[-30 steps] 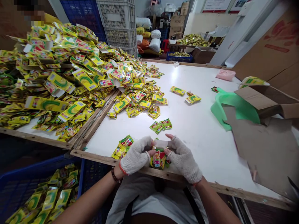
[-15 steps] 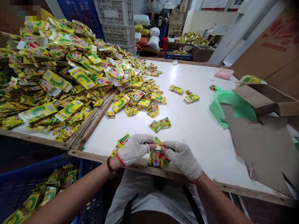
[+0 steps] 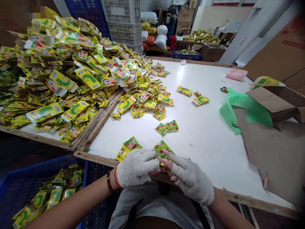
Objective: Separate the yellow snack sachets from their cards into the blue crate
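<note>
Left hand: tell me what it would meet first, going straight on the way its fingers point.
Probably the right hand, whose fingers lie just across from the left hand; the packet between them might come first, as depth there is unclear.

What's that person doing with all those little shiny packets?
The person's left hand and right hand, both in whitish gloves with bare fingertips, meet at a small colourful pack by the near edge of the white table. The hands hide much of it. A green packet lies just beyond their fingertips. On the left is a big, mostly yellow heap, and below it a blue crate holds more packs.
</note>
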Motion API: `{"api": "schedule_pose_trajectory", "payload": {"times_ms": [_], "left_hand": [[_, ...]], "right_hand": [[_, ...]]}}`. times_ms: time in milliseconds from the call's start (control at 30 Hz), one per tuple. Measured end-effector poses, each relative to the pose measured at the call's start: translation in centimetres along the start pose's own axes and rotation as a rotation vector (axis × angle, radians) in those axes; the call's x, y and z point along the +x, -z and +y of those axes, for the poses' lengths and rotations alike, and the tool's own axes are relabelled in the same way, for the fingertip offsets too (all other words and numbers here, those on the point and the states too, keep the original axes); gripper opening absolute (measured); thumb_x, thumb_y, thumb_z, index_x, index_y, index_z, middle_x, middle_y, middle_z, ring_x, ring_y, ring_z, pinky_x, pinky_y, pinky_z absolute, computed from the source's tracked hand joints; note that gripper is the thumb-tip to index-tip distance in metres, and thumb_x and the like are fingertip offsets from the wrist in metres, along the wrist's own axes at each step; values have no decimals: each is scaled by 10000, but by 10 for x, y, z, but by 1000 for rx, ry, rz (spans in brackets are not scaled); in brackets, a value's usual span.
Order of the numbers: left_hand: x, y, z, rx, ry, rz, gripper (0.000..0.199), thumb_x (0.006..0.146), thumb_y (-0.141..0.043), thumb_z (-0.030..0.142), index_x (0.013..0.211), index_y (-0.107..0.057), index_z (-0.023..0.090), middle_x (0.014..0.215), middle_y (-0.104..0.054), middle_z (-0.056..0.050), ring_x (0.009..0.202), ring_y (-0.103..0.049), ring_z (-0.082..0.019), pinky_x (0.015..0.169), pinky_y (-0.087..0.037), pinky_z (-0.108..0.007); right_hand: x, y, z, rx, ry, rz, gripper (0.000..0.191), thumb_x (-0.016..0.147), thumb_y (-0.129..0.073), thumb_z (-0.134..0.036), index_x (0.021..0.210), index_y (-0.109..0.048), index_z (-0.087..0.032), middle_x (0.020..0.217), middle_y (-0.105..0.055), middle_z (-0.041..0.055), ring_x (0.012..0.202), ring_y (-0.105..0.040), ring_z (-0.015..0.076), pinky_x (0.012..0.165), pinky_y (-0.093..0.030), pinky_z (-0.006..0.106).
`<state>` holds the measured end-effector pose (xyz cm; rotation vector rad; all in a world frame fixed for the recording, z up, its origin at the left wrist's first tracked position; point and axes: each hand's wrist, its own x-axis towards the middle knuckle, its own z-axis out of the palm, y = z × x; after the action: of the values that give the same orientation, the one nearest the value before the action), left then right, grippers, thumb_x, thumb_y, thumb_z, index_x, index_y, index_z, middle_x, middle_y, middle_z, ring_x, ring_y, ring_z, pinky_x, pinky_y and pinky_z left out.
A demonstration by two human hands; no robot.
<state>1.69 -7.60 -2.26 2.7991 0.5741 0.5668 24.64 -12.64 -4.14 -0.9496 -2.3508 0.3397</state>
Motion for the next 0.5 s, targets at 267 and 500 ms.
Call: {"api": "schedule_pose_trajectory", "payload": {"times_ms": [267, 500], "left_hand": [[15, 19, -28, -122, 256, 77, 199, 834, -512, 262, 994, -608, 190, 1008, -593, -70, 923, -562, -177, 802, -444, -259], [32, 59, -156, 12, 710, 355, 349, 838, -546, 292, 1120, -533, 86, 1105, -548, -83, 1019, -525, -242, 891, -431, -403]], "right_hand": [[27, -13, 6, 298, -534, 226, 316, 807, -474, -186, 1070, -648, -169, 947, -692, 94, 824, -655, 207, 737, -558, 334], [72, -51, -72, 1099, -559, -47, 425, 733, -642, -336, 1146, -605, -243, 946, -707, 22, 810, -679, 197, 696, -568, 290]]}}
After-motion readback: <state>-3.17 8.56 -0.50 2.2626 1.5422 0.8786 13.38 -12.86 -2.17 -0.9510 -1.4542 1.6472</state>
